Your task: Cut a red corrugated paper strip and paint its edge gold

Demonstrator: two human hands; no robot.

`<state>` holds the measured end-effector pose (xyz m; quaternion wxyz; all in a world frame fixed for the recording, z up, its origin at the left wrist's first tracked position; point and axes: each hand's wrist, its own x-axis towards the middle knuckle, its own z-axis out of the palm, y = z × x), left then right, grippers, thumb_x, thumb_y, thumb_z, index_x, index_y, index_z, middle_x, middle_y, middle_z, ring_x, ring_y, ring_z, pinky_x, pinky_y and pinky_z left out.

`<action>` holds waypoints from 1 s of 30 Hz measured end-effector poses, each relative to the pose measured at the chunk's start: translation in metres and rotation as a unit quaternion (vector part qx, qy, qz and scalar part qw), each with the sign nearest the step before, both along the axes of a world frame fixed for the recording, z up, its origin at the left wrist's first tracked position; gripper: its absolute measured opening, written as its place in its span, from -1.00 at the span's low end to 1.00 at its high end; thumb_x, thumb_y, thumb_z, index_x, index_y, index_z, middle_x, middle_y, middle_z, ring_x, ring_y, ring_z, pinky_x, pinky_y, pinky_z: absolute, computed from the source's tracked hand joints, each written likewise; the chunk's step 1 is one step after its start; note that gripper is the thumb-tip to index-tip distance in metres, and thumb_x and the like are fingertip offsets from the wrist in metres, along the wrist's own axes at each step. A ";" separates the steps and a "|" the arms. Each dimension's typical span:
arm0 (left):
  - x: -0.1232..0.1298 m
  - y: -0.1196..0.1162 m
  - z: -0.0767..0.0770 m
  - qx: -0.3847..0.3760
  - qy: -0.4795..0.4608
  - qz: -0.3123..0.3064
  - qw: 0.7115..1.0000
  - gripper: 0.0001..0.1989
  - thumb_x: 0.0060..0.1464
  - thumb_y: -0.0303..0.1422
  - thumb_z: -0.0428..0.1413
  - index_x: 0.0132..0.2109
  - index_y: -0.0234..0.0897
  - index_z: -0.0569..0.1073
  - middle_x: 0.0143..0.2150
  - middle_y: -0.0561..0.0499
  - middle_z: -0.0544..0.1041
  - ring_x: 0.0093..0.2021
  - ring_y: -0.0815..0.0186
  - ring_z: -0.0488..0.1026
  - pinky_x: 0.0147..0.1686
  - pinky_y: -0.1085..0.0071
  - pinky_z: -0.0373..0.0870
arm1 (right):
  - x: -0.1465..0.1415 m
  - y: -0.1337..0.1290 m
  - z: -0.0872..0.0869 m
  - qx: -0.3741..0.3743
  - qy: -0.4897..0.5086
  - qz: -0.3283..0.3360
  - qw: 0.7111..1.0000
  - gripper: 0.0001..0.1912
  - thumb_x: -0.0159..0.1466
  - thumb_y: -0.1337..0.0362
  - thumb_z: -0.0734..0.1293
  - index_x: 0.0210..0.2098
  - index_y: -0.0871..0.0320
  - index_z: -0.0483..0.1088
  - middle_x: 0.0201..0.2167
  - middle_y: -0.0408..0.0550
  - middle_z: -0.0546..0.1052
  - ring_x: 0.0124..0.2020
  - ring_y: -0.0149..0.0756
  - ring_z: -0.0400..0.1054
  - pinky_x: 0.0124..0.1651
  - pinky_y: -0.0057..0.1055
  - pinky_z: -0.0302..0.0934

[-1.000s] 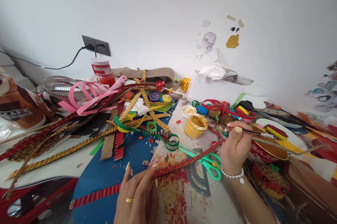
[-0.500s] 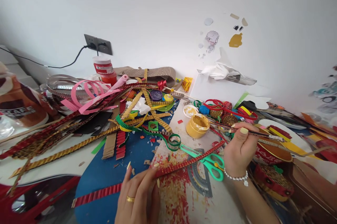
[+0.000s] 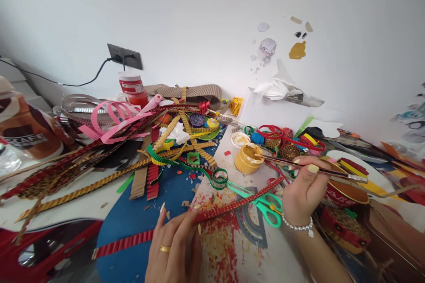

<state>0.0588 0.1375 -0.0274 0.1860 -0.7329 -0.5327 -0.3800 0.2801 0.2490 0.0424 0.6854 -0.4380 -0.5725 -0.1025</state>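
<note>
My left hand point(image 3: 175, 243) rests low in the head view, closed on a long red corrugated cardboard strip point(image 3: 239, 199). Small yellow dots run along the strip, which passes beneath my fingers from the left and slants up to the right. A paintbrush point(image 3: 275, 159) is pinched in my right hand point(image 3: 305, 190), its bristle end at the mouth of an open jar of yellow paint point(image 3: 248, 161). Yellow paint coats the inside of the jar. Behind it lies the paint-smeared lid point(image 3: 240, 139). Green-handled scissors point(image 3: 265, 207) lie partly under the strip.
Yellow and green corrugated strips point(image 3: 179, 157) are tangled left of the jar. Pink paper curls point(image 3: 113, 119) and a red paint jar point(image 3: 133, 88) stand farther back. A red tin point(image 3: 345, 194) sits beyond my right hand. A grey protractor point(image 3: 250, 225) lies on the paint-stained board point(image 3: 219, 252).
My right hand has shifted slightly right, and more of the brush's front end shows at the jar's rim. My left hand and the strip stay nearly where they were.
</note>
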 end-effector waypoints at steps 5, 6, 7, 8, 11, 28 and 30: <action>0.001 0.001 -0.001 0.002 -0.005 0.007 1.000 -0.72 0.19 -0.48 -0.04 0.04 -0.40 0.32 -0.16 -0.13 0.51 -0.08 0.28 0.46 0.23 0.21 0.22 | -0.001 0.000 -0.004 -0.015 0.001 0.021 1.000 -0.74 0.42 0.13 0.06 -0.32 0.10 0.22 -0.41 -0.14 0.32 -0.44 -0.32 0.20 -0.31 -0.29 0.12; 0.002 0.001 -0.001 0.003 -0.007 0.007 1.000 -0.73 0.19 -0.48 -0.04 0.04 -0.40 0.32 -0.17 -0.13 0.51 -0.08 0.28 0.47 0.23 0.21 0.22 | -0.001 0.000 -0.004 -0.018 -0.002 0.022 1.000 -0.74 0.42 0.14 0.06 -0.32 0.10 0.23 -0.41 -0.15 0.31 -0.44 -0.32 0.20 -0.31 -0.30 0.12; 0.002 0.001 -0.001 0.003 -0.007 0.006 1.000 -0.73 0.19 -0.48 -0.05 0.04 -0.40 0.32 -0.17 -0.13 0.51 -0.09 0.28 0.47 0.23 0.21 0.22 | -0.001 -0.001 -0.004 -0.021 -0.006 0.023 1.000 -0.74 0.43 0.15 0.06 -0.32 0.10 0.23 -0.42 -0.15 0.32 -0.44 -0.32 0.20 -0.31 -0.30 0.12; 0.002 0.001 -0.001 0.003 -0.006 0.005 1.000 -0.73 0.19 -0.48 -0.05 0.03 -0.40 0.33 -0.17 -0.13 0.51 -0.09 0.28 0.46 0.23 0.22 0.21 | -0.001 -0.001 -0.003 -0.023 -0.010 0.023 0.999 -0.74 0.43 0.16 0.06 -0.32 0.10 0.24 -0.42 -0.15 0.32 -0.43 -0.32 0.21 -0.30 -0.30 0.11; 0.002 0.000 0.001 0.000 -0.003 0.006 1.000 -0.73 0.19 -0.48 -0.04 0.03 -0.41 0.33 -0.17 -0.14 0.51 -0.08 0.29 0.46 0.24 0.23 0.18 | -0.002 -0.002 -0.002 -0.024 -0.024 0.019 0.999 -0.74 0.43 0.17 0.06 -0.32 0.10 0.25 -0.43 -0.16 0.33 -0.42 -0.33 0.22 -0.29 -0.30 0.10; 0.003 0.001 0.002 0.012 0.000 -0.001 1.000 -0.74 0.20 -0.49 -0.06 0.01 -0.44 0.35 -0.18 -0.13 0.48 -0.05 0.30 0.40 0.29 0.25 0.07 | -0.001 -0.002 -0.003 -0.015 -0.017 0.063 0.998 -0.75 0.43 0.17 0.07 -0.32 0.10 0.25 -0.41 -0.16 0.32 -0.41 -0.35 0.22 -0.29 -0.34 0.12; 0.003 0.001 0.003 0.012 -0.003 -0.001 1.000 -0.74 0.20 -0.50 -0.06 0.01 -0.45 0.35 -0.17 -0.13 0.47 -0.05 0.30 0.40 0.29 0.25 0.06 | -0.002 -0.003 -0.003 -0.008 -0.016 0.067 0.998 -0.75 0.43 0.17 0.08 -0.32 0.09 0.25 -0.41 -0.17 0.31 -0.40 -0.35 0.22 -0.27 -0.33 0.12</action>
